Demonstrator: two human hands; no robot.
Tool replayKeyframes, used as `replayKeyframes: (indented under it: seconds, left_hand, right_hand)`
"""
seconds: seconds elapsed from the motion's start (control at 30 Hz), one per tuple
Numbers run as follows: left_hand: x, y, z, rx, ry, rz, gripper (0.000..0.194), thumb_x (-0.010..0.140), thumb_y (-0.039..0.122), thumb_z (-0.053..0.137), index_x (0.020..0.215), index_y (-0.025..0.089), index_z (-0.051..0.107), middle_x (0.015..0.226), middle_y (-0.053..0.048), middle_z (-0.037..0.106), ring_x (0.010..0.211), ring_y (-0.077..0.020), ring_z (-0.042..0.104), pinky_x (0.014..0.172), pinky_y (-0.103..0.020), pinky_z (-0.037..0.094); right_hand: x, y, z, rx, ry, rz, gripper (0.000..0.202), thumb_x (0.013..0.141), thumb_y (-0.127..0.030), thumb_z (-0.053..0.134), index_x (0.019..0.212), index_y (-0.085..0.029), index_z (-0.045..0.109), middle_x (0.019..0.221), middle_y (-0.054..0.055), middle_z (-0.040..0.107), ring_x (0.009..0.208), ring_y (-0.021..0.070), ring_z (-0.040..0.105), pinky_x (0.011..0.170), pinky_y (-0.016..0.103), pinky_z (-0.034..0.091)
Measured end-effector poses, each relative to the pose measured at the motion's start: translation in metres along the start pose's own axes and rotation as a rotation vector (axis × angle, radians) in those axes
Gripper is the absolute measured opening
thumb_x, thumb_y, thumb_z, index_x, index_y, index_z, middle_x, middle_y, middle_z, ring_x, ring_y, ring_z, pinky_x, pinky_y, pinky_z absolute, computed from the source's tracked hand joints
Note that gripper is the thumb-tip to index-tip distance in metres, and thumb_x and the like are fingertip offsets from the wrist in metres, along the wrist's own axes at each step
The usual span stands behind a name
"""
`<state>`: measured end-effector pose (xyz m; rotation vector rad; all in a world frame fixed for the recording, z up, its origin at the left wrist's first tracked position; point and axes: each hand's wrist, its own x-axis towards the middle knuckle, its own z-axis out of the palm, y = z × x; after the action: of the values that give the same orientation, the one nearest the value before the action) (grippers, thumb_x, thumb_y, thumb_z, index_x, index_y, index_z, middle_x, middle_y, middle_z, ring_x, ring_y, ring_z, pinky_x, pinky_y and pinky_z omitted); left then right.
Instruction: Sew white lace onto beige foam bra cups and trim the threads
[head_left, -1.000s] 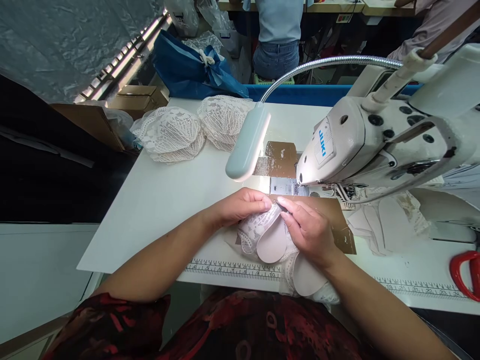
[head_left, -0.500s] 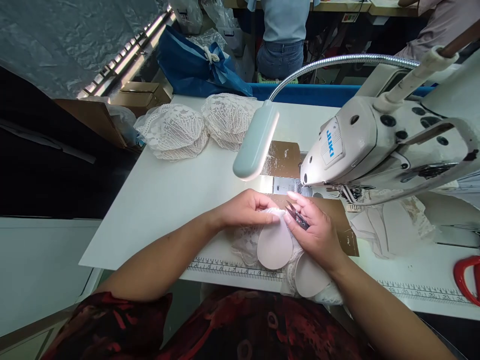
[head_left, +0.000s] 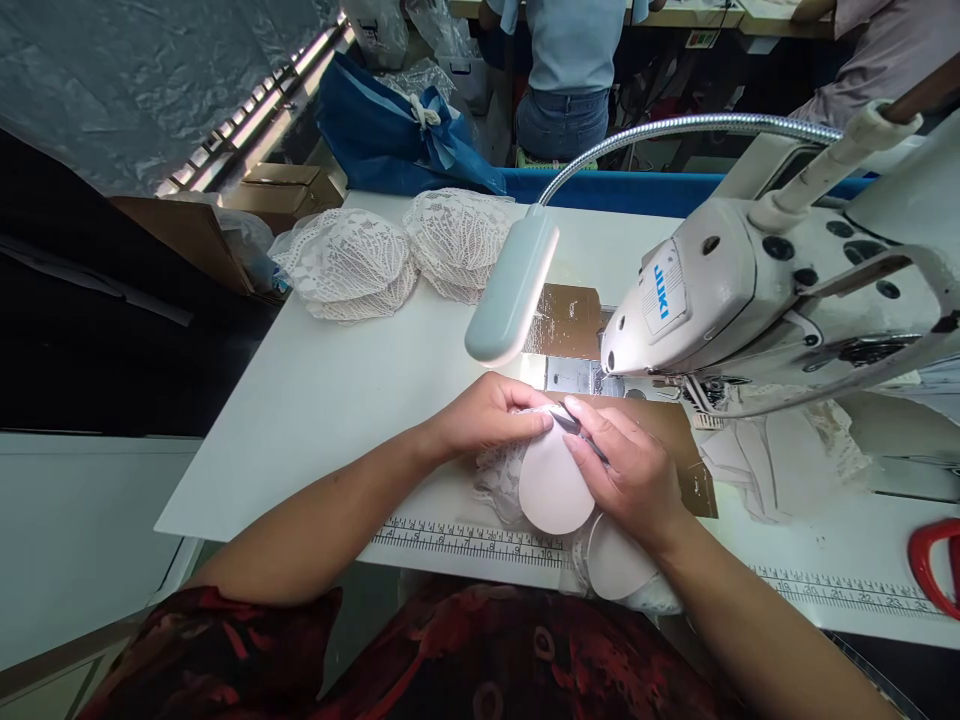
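Note:
My left hand [head_left: 504,410] pinches the top edge of a white lace bra cup [head_left: 556,485], thumb in front and fingers behind. In my right hand [head_left: 628,458] is a small pair of dark thread snips [head_left: 576,424], its blades lying at the cup's upper edge beside my left thumb. The smooth inner side of the cup faces me, and lace trim [head_left: 501,485] spreads out to its left. Another cup [head_left: 616,560] hangs at the table's front edge below my right wrist. Whether the blades are closed on a thread is too small to tell.
A JUKI sewing machine [head_left: 675,290] stands at the right, with a lamp [head_left: 514,285] on a bendable neck. Lace cups [head_left: 349,262] lie stacked at the back left. Cut fabric [head_left: 780,455] and red-handled scissors [head_left: 934,565] are at the right. A person [head_left: 568,80] sits beyond the table.
My right hand has moved left and slightly up, bringing the snips from beside the cup onto its top edge. The cup has shifted slightly, and my left hand keeps its pinch.

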<state>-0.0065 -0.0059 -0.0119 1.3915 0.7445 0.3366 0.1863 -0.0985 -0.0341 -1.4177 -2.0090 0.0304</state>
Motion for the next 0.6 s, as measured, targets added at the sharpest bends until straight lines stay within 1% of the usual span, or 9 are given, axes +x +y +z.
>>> replayKeyframes:
  seconds: [0.4, 0.53, 0.6]
  left_hand:
    - [-0.0006, 0.0025, 0.0037, -0.025, 0.046, -0.027, 0.018, 0.082, 0.028, 0.066, 0.091, 0.016, 0.076, 0.095, -0.005, 0.075, 0.084, -0.0153, 0.069, 0.074, -0.021, 0.054]
    - [-0.0013, 0.0049, 0.0058, -0.038, 0.054, -0.026, 0.019, 0.083, 0.028, 0.066, 0.093, 0.015, 0.076, 0.094, -0.006, 0.075, 0.086, -0.0167, 0.069, 0.075, -0.023, 0.054]
    - [-0.0011, 0.0060, 0.0075, -0.044, 0.056, -0.033, 0.020, 0.081, 0.029, 0.067, 0.090, 0.014, 0.076, 0.090, -0.006, 0.075, 0.083, -0.0171, 0.069, 0.073, -0.024, 0.055]
  right_hand:
    - [-0.0010, -0.0003, -0.0008, -0.015, 0.003, 0.000, 0.034, 0.091, -0.021, 0.056, 0.125, -0.013, 0.060, 0.084, 0.005, 0.070, 0.069, 0.0168, 0.063, 0.061, 0.029, 0.051]
    - [-0.0010, -0.0027, -0.0009, -0.019, 0.018, 0.020, 0.035, 0.092, -0.022, 0.055, 0.126, -0.015, 0.060, 0.085, 0.005, 0.070, 0.068, 0.0168, 0.063, 0.061, 0.029, 0.052]
    - [-0.0007, -0.0045, 0.0001, -0.023, 0.027, 0.038, 0.035, 0.093, -0.023, 0.054, 0.127, -0.016, 0.059, 0.085, 0.006, 0.070, 0.068, 0.0169, 0.063, 0.061, 0.029, 0.052]
